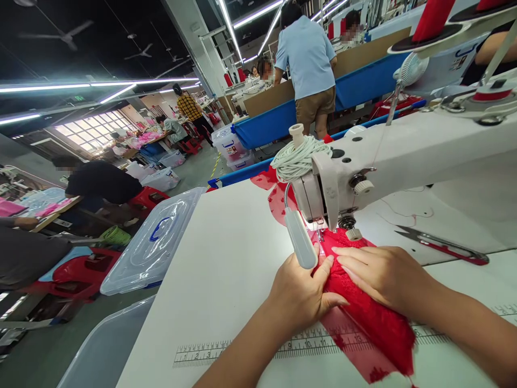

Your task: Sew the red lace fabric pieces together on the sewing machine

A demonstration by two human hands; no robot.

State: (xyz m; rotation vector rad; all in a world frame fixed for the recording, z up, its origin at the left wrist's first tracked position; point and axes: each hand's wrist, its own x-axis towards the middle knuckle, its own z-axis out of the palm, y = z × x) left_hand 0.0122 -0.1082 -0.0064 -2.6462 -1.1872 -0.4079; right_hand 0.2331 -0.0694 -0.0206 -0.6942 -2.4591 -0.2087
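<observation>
A piece of red lace fabric (383, 328) with a sheer, patterned edge runs under the needle area of a white sewing machine (420, 145). The presser foot (320, 235) stands at the fabric's far part. My left hand (297, 291) rests on the left edge of the lace, thumb and forefinger spread apart; a small lamp (301, 237) hides some of its fingers. Flat on top of the fabric, my right hand (379, 272) lies with fingers stretched toward the foot. More red sheer fabric (278, 202) shows behind the machine head.
Thread snips (444, 245) lie right of my right hand. A printed ruler (226, 349) crosses the white table (218, 242). Pale cord (297, 156) is coiled on the machine head. Lidded plastic boxes (155, 237) stand left of the table. Several people work beyond, one in a blue shirt (305, 56).
</observation>
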